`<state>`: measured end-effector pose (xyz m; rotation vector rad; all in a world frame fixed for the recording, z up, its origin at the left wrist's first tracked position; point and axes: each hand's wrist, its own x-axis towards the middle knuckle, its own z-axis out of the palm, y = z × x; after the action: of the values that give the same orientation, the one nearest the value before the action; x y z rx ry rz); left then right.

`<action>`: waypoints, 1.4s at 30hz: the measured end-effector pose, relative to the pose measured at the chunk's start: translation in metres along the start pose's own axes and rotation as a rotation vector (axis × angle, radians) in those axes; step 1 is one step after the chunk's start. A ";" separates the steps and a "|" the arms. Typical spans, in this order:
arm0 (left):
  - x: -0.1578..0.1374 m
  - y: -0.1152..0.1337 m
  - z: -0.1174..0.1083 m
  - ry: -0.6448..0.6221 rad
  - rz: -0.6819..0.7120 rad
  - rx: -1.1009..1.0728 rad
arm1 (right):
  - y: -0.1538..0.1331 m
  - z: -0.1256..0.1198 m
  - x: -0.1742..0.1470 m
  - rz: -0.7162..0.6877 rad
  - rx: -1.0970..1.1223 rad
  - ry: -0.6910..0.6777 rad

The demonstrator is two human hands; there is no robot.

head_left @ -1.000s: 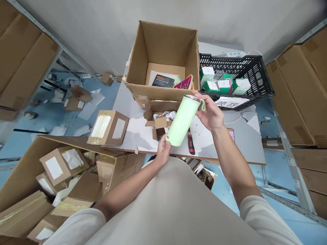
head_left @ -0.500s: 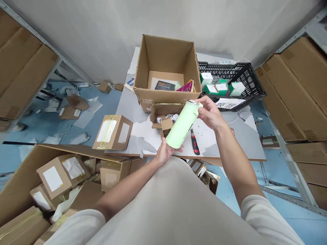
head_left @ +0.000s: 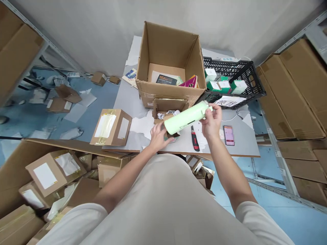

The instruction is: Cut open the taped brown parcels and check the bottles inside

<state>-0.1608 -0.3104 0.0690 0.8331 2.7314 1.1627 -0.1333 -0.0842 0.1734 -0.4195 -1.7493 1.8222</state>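
Note:
A pale green bottle (head_left: 184, 119) is tilted nearly level above the table, its lid end to the right. My right hand (head_left: 211, 121) is closed around that lid end. Just below the bottle's base, my left hand (head_left: 158, 136) has its fingers and thumb apart; it lies by the near side of a small opened carton (head_left: 156, 112), which holds crumpled paper. The bottle hides part of this carton. A red and black utility knife (head_left: 195, 139) lies on the table between the carton and my right forearm.
Behind stands a large open cardboard box (head_left: 168, 91) with booklets inside. A black crate (head_left: 255, 85) holds several green and white boxes. A phone (head_left: 229, 135) lies at right, a taped parcel (head_left: 109, 126) at left. Below left, a big carton (head_left: 15, 163) is full of parcels.
The bottle has swung from a steep slant to nearly level. My left hand has come off its base and moved forward to the left. The view has shifted slightly, showing the whole phone.

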 end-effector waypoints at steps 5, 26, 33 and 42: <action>0.001 -0.011 0.018 -0.016 -0.050 -0.045 | 0.039 0.009 -0.042 -0.012 -0.149 0.065; -0.008 -0.013 0.021 -0.013 -0.038 -0.090 | -0.003 -0.001 -0.071 -0.388 -0.598 -0.266; -0.009 -0.011 0.023 -0.014 -0.015 -0.081 | 0.029 0.006 -0.076 -0.316 -0.744 -0.355; -0.012 -0.009 0.023 -0.002 0.017 -0.072 | 0.060 0.037 -0.067 -0.233 -1.347 -0.663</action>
<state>-0.1491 -0.3070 0.0447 0.8495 2.6685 1.2547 -0.1133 -0.1526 0.1076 -0.0463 -3.1470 0.3534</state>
